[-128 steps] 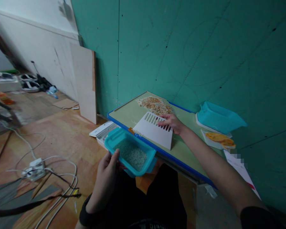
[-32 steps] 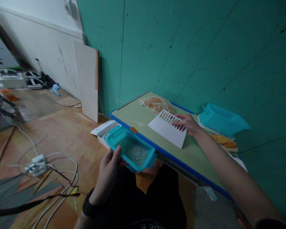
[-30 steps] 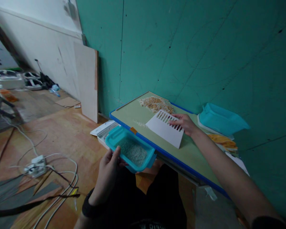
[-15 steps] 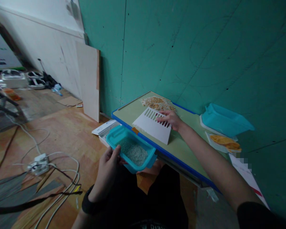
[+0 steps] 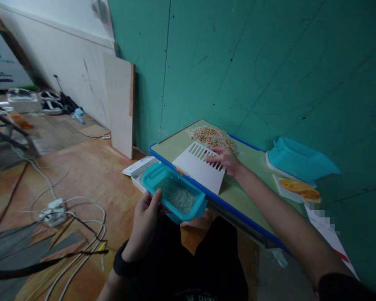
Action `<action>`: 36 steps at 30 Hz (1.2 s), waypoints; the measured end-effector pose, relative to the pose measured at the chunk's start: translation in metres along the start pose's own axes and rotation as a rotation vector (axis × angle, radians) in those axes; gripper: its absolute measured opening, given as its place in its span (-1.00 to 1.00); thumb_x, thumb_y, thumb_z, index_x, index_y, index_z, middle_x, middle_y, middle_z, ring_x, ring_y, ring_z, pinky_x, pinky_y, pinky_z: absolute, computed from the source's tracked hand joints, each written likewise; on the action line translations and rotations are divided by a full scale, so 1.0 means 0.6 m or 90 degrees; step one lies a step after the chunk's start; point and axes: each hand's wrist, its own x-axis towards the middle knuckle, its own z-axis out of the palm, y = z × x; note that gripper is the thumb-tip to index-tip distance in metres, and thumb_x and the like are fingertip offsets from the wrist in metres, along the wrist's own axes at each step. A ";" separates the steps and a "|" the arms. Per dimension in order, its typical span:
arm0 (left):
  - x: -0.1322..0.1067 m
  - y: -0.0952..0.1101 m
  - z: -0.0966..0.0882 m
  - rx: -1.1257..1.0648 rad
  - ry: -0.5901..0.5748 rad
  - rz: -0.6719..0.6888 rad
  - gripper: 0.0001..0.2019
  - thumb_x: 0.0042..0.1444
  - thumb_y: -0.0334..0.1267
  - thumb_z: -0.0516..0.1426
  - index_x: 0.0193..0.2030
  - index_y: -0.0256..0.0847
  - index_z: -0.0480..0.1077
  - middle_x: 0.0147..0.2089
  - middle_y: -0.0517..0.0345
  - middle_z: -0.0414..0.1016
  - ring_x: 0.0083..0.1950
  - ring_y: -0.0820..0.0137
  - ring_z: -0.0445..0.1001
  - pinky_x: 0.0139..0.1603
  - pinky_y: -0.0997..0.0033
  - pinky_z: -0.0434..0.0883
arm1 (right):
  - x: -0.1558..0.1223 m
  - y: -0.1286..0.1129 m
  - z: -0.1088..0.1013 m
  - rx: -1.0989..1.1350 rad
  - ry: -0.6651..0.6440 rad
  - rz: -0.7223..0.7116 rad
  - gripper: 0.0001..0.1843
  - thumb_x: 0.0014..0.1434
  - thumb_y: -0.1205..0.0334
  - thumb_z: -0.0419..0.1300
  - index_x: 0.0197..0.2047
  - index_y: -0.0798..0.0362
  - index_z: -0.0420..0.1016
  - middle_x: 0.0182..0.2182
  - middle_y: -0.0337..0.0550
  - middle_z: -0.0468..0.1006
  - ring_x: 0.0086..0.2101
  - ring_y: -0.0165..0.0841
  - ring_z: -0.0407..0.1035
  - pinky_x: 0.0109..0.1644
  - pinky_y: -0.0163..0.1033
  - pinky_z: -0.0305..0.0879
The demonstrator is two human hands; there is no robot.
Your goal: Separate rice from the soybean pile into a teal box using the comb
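Note:
My left hand [image 5: 145,217] grips the near corner of a teal plastic box [image 5: 174,196] holding pale small grains, held just below the blue front edge of a green table [image 5: 253,167]. My right hand [image 5: 224,159] presses its fingers on a white slotted scraper board [image 5: 199,168] that stands tilted on the table, its lower edge at the table's front rim right above the box. A heap of brown grains [image 5: 212,137] lies on the table behind the board.
A second teal box [image 5: 299,159] lies tipped at the table's right against the teal wall, with a white tray of orange pieces [image 5: 299,190] in front of it. On the wooden floor lie white cables and a power strip [image 5: 54,211]. A board [image 5: 122,108] leans on the wall.
My right hand has dragged the white board from further right and back toward the table's front edge above the box. The left hand keeps the box in place.

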 end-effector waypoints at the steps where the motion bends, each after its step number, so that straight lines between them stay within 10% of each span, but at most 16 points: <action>1: 0.000 0.000 0.000 0.003 0.000 0.000 -0.55 -0.06 0.20 0.33 -0.42 -0.16 0.39 -0.60 0.27 0.44 -0.58 0.40 0.42 -0.52 0.45 0.38 | -0.004 0.000 0.001 -0.001 0.000 0.001 -0.59 -0.30 0.21 0.53 -0.30 0.09 0.65 -0.52 -0.22 0.63 -0.57 -0.39 0.45 -0.49 -0.32 0.32; 7: 0.002 0.001 -0.004 -0.011 -0.010 -0.005 -0.56 -0.04 0.17 0.34 -0.39 -0.17 0.40 -0.58 0.27 0.46 -0.57 0.42 0.42 -0.53 0.47 0.38 | -0.013 -0.013 -0.006 -0.005 -0.008 -0.008 -0.59 -0.30 0.20 0.54 -0.30 0.08 0.66 -0.48 -0.20 0.65 -0.54 -0.39 0.47 -0.46 -0.32 0.34; 20: 0.004 -0.001 -0.008 -0.023 -0.007 0.018 -0.57 -0.01 0.16 0.34 -0.41 -0.17 0.37 -0.59 0.29 0.44 -0.57 0.44 0.42 -0.51 0.47 0.41 | 0.000 -0.003 -0.133 -0.034 0.178 -0.018 -0.50 -0.36 0.30 0.55 -0.23 0.10 0.67 -0.44 -0.17 0.69 -0.54 -0.34 0.50 -0.46 -0.28 0.40; 36: 0.008 0.001 -0.008 -0.008 -0.007 0.011 -0.55 -0.04 0.18 0.34 -0.37 -0.18 0.38 -0.59 0.28 0.46 -0.59 0.42 0.45 -0.52 0.45 0.43 | 0.075 0.009 0.000 -0.007 -0.032 0.002 -0.70 -0.23 0.33 0.44 -0.32 0.14 0.66 -0.53 -0.20 0.64 -0.58 -0.40 0.45 -0.53 -0.35 0.30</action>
